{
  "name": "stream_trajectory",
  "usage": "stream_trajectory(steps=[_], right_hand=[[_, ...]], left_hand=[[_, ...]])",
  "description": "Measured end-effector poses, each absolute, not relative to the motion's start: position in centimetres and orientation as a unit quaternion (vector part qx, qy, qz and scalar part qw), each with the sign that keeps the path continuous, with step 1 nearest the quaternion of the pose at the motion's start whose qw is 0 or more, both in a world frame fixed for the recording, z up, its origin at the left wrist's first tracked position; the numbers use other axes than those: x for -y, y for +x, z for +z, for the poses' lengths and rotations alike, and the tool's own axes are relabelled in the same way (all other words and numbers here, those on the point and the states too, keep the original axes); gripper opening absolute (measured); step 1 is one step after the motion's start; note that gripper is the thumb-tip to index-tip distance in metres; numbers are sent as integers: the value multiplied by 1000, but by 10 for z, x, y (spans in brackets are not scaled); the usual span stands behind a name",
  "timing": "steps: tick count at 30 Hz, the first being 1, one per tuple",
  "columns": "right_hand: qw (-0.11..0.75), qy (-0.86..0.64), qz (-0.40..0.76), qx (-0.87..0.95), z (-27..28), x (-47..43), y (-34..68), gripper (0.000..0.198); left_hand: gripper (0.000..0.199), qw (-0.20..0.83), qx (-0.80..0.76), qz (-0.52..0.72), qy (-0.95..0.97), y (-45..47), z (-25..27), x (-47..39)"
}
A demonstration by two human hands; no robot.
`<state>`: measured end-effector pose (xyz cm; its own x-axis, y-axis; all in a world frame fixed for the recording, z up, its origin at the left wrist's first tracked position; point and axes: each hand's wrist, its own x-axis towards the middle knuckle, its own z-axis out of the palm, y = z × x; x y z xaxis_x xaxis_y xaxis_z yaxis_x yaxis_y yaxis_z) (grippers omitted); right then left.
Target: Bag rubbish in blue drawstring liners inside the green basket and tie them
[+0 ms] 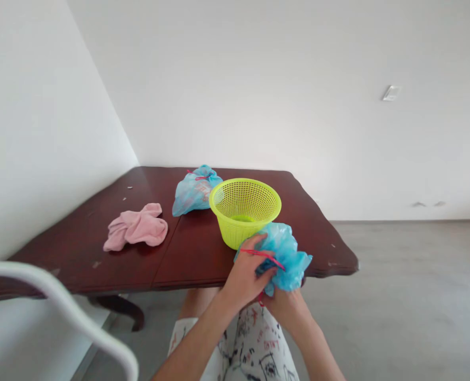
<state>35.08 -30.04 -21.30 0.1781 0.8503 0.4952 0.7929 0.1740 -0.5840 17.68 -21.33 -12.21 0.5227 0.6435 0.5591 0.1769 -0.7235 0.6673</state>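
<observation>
A crumpled blue plastic bag [280,246] with a red drawstring [263,256] is held between my hands at the table's front edge. My left hand [248,272] grips the bag from the left, with the red string lying across its fingers. Below the bag is my right hand [286,304], its fingers mostly hidden by the plastic and the left hand. Just behind the bag stands an upright yellow-green plastic basket [238,227] with mesh sides; no contents show inside it.
A filled blue bag [195,191] with red string sits behind the basket to the left. A pink cloth [137,227] lies crumpled on the dark wooden table [195,254]. A curved white bar [72,307] is at lower left. Walls border the table's back and left.
</observation>
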Motion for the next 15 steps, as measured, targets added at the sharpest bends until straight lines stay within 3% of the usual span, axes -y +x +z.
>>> stream_trajectory(steps=[2, 4, 7, 9, 13, 15], right_hand=[[395, -658, 18, 640, -188, 305, 353, 82], [399, -670, -4, 626, -157, 315, 357, 61], [504, -646, -50, 572, -119, 330, 357, 32], [556, -617, -37, 556, -110, 332, 352, 33], [599, -587, 163, 519, -122, 313, 342, 34], [642, -552, 260, 464, -131, 303, 343, 39]], left_hand=[[19, 247, -282, 449, 811, 177, -132, 206], [17, 211, -317, 469, 796, 173, -136, 201], [18, 202, -336, 464, 794, 169, -133, 201], [18, 209, -316, 454, 806, 169, -131, 205], [19, 267, -268, 474, 795, 173, -141, 218], [29, 325, -263, 500, 759, 173, -152, 225]])
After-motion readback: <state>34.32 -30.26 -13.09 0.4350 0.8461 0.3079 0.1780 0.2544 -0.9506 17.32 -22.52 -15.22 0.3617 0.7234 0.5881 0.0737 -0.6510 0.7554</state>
